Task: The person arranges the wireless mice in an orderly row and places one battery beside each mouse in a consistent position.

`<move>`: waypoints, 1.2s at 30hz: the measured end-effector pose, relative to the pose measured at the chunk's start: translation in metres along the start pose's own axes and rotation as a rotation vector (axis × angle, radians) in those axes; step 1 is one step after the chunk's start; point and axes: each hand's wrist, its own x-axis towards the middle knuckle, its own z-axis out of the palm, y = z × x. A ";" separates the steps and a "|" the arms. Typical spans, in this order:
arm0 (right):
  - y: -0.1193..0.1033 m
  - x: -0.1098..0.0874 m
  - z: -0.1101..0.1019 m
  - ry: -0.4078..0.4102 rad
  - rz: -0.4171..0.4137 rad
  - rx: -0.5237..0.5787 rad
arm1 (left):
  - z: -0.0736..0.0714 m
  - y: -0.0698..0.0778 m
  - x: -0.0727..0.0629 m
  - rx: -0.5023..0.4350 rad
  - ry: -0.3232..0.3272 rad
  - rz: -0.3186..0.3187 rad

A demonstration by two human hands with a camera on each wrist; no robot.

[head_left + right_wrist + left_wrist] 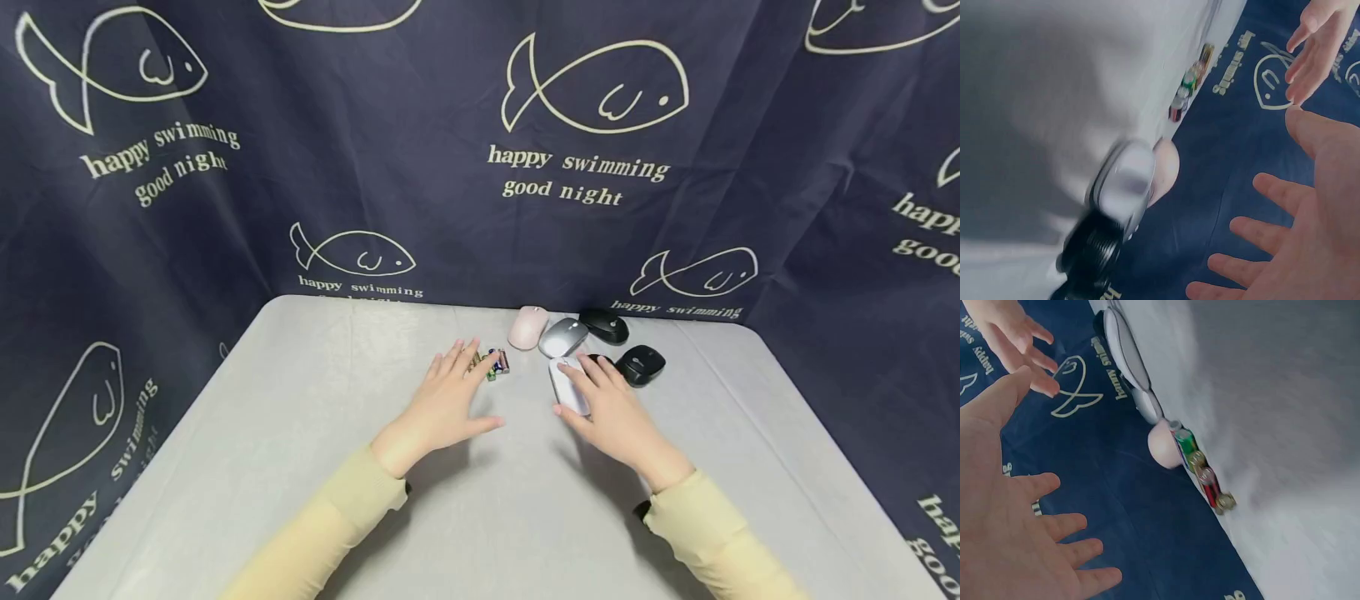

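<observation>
On the pale grey table [247, 433], partly behind our right hand [611, 412] in the head view, lies a white, flat, rounded plastic-looking mouse [567, 398]. Our left hand [438, 408] is out by a little bunch of small, tube-shaped metal batteries in bright wraps [503, 362]. From the wrist views, both hands seem to hang above the table, holding nothing. The left fingers are spread apart with the thumb sticking out, and the right fingers are apart too.

We think the white mouse is light and hard, with a smooth shell that may slide a bit. Its two long sides look best for holding, thumb on one and fingers on the other. It should not squash, but a drop could crack it. We guess the batteries are stiff and heavy for their size. They are round, so they may roll; we would pinch each one around its middle.

Past the white mouse sit a smooth pink mouse [528, 327], a silver-grey mouse [563, 337] and a shiny black mouse [604, 326]. To its right is a short, rounded black mouse [641, 365].
</observation>
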 end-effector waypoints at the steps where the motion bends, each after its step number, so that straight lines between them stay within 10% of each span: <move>1: 0.003 0.002 -0.002 -0.007 0.006 -0.001 | 0.000 0.002 0.004 0.006 -0.001 0.012; 36: 0.118 0.046 0.017 -0.202 0.268 0.016 | 0.058 0.076 0.117 0.136 -0.183 0.118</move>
